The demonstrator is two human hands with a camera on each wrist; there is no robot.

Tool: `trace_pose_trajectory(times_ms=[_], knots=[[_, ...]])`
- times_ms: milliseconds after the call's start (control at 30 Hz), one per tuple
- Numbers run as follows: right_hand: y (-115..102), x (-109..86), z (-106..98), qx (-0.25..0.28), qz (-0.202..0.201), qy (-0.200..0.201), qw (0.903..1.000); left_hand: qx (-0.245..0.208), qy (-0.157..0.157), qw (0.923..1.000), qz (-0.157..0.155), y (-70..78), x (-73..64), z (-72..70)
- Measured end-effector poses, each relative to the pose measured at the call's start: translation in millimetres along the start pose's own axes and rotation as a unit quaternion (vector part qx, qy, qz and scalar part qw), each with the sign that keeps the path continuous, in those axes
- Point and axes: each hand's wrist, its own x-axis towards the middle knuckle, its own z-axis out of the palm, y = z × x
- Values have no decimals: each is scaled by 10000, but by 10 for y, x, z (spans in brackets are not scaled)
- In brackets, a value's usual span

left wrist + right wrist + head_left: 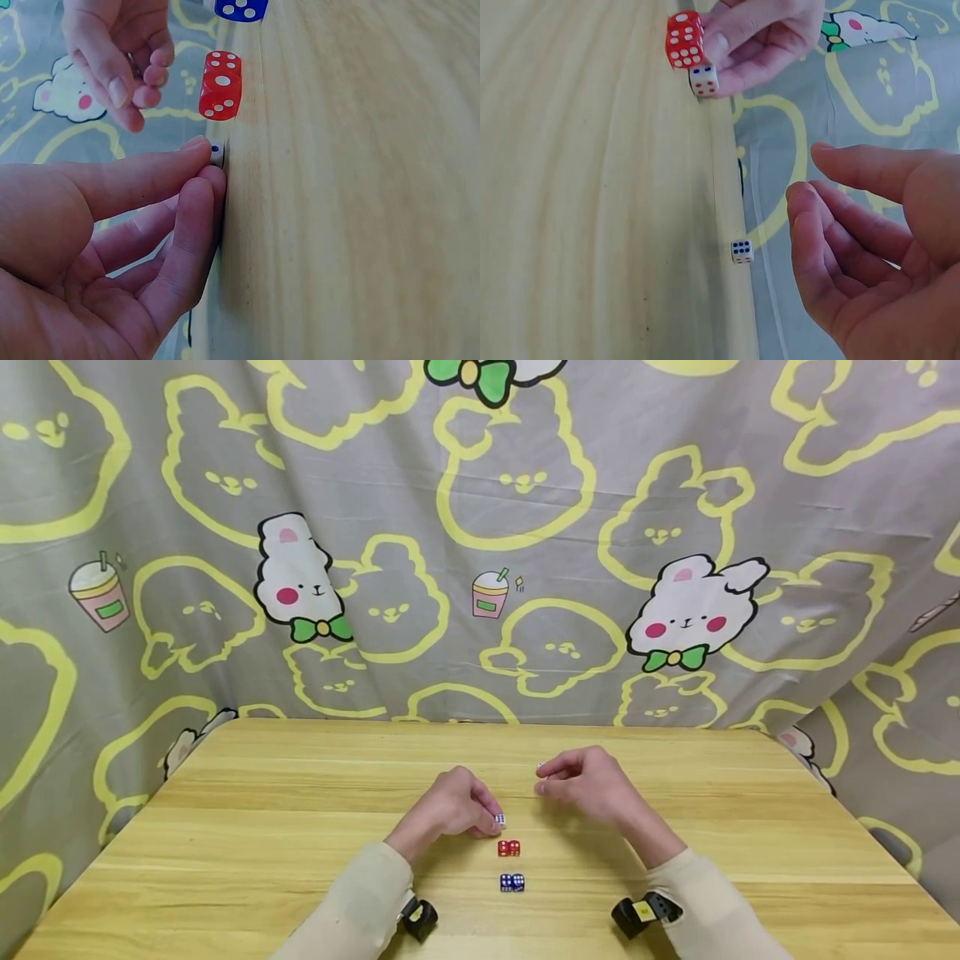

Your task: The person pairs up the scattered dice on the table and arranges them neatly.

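My left hand (pixel 456 803) pinches a white die (pixel 500 819) between thumb and fingertips, low at the wooden tabletop. In the left wrist view, only a small part of that white die (pixel 217 152) shows past the fingers. Two red dice (pixel 508 848) sit side by side just nearer to me, and two blue dice (pixel 512 882) nearer still. My right hand (pixel 588 783) hovers farther back, its thumb and fingers apart and holding nothing. A second white die (pixel 541 766) lies by its fingertips; the right wrist view shows this white die (pixel 742 251) apart from the hand.
The wooden table (pixel 300 843) reaches back to a grey curtain (pixel 420 668) with yellow cartoon outlines. Black wrist devices, one on the left sleeve (pixel 352 902) and one on the right sleeve (pixel 716 902), stand close over the tabletop.
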Motion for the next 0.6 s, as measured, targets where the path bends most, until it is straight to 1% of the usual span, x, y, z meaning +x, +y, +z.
trace_pose_trajectory(times_ms=[233,600], knots=[[41,122,-20,3,49,142,9999,-30,-7,10000,-22,-6,-3,4],[136,274,-32,150,303,220,9992,-14,26,10000,-83,8,-2,5]])
